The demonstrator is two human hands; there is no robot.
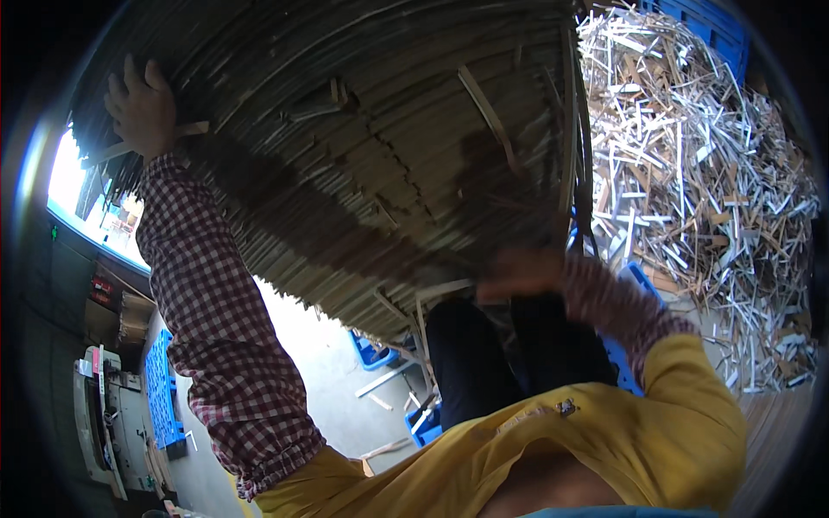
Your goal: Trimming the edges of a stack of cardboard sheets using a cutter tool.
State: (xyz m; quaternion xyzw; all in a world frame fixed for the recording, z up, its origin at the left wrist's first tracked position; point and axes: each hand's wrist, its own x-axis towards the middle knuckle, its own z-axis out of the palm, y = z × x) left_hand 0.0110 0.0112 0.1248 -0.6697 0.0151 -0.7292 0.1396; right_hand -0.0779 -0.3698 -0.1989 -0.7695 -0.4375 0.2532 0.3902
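Note:
A tall stack of cardboard sheets point(406, 112), its many thin layered edges turned to me, fills the upper middle of the view. On its left side my left hand point(142, 108) lies flat with fingers spread. A loose strip point(192, 129) sits beside that wrist. Low at the stack's right, in front of my legs, my right hand point(522, 274) is smeared by motion, and its fingers cannot be made out. A narrow pale strip point(485, 112) sticks out from the face of the stack. Shadow covers much of the stack's lower part.
A large heap of cut cardboard scraps point(682, 164) spreads on the right, with a blue crate point(712, 34) behind it. Blue plastic pallets point(162, 388) lean at the left. Loose strips lie on the grey floor point(319, 363). Machinery point(112, 406) stands at the far left.

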